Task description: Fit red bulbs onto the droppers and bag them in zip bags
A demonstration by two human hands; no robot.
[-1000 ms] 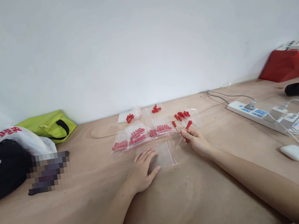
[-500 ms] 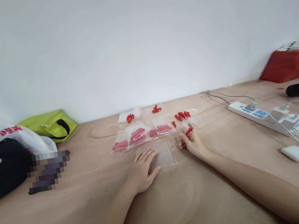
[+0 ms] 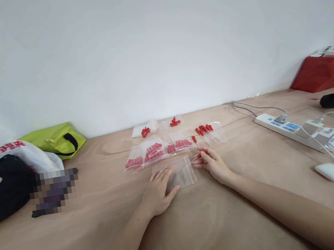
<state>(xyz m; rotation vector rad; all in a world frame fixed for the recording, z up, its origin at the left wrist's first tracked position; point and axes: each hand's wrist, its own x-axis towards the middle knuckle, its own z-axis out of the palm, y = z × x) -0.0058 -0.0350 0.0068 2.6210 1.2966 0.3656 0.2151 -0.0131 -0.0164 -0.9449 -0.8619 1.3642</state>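
My left hand [image 3: 161, 190] lies flat with its fingers spread on the left part of a clear zip bag [image 3: 181, 177]. Between the fingers of my right hand [image 3: 212, 166] is a red-topped dropper [image 3: 201, 153], its clear tip pointing left over the bag's zip edge. Beyond my right hand lie several loose droppers with red bulbs [image 3: 204, 129], one of them [image 3: 194, 139] a little apart to the left. Filled clear bags of red-bulbed droppers [image 3: 153, 150] lie in a row behind my left hand. Farther back are two small piles of red bulbs [image 3: 145, 131].
A white power strip [image 3: 291, 130] with plugs and cables and a white charger [image 3: 332, 171] lie at the right. A red bag [image 3: 325, 71] stands at the back right. At the left are a lime-green bag [image 3: 52, 141] and a black bag [image 3: 2, 189].
My right hand has moved slightly left and toward the bag with the dropper, whose tip is now over the zip edge. My left hand has stayed in place.
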